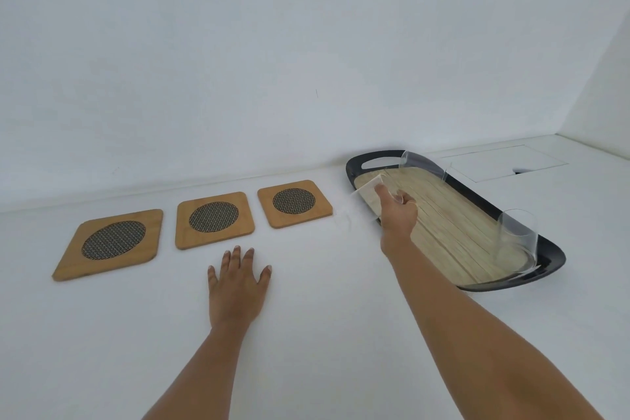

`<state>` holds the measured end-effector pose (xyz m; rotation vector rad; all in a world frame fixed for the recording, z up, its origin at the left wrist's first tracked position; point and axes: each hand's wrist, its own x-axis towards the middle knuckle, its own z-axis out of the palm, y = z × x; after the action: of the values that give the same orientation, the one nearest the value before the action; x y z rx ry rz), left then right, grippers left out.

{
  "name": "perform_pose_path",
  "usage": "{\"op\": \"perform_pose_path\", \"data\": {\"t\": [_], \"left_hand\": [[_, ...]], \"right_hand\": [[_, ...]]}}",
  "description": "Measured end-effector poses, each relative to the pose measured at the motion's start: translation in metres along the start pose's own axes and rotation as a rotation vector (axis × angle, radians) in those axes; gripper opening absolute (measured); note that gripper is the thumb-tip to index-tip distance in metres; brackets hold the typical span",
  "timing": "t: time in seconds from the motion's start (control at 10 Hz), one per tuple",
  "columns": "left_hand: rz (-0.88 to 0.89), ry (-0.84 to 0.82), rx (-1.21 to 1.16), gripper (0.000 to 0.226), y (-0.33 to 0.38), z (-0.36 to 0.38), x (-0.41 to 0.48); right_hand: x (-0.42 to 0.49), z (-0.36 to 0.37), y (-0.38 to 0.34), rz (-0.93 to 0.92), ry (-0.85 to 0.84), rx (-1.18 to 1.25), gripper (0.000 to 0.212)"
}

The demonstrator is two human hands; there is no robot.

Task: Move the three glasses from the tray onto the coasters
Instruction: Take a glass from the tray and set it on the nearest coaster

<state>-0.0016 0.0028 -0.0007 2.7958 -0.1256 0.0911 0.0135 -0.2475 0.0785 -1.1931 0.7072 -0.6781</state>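
Right hand (399,211) mid-frame is gripping a tilted glass (366,196) over the tray (354,169) edge, left hand (235,283) flat and spread, so honestly it could slip before reaching the nearest coaster (295,203).

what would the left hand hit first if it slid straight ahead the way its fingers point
The left hand lies flat on the white counter, fingers aimed away from the person. Straight ahead, it would most likely meet the near edge of the middle coaster first, towards that coaster's right corner, though depth is hard to judge.
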Motion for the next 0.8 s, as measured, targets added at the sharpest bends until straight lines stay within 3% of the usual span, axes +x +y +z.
{"op": "perform_pose_path", "data": {"t": [0.1, 0.2, 0.3, 0.4, 0.6, 0.7, 0.8], "left_hand": [[0.004, 0.001, 0.002, 0.059, 0.000, 0.001, 0.000], [0.005, 0.005, 0.001, 0.059, 0.000, 0.001, 0.000], [0.006, 0.007, 0.001, 0.059, 0.000, 0.001, 0.000], [0.006, 0.008, 0.001, 0.059, 0.000, 0.001, 0.000], [0.004, 0.002, -0.001, 0.059, 0.000, 0.001, 0.001], [0.005, 0.000, 0.005, 0.059, 0.001, 0.001, 0.000], [0.004, -0.001, 0.006, 0.059, 0.000, 0.001, 0.001]], "right_hand": [[-0.011, 0.004, -0.001, 0.214, -0.078, 0.211, 0.030], [-0.020, 0.005, 0.005, 0.352, -0.289, 0.369, 0.039], [-0.027, 0.007, 0.014, 0.435, -0.375, 0.571, 0.057], [-0.036, 0.011, 0.019, 0.516, -0.345, 0.684, 0.076], [-0.041, 0.020, 0.026, 0.444, -0.445, 0.598, 0.070], [-0.044, 0.022, 0.028, 0.419, -0.421, 0.617, 0.081], [-0.044, 0.022, 0.034, 0.517, -0.441, 0.660, 0.070]]}}
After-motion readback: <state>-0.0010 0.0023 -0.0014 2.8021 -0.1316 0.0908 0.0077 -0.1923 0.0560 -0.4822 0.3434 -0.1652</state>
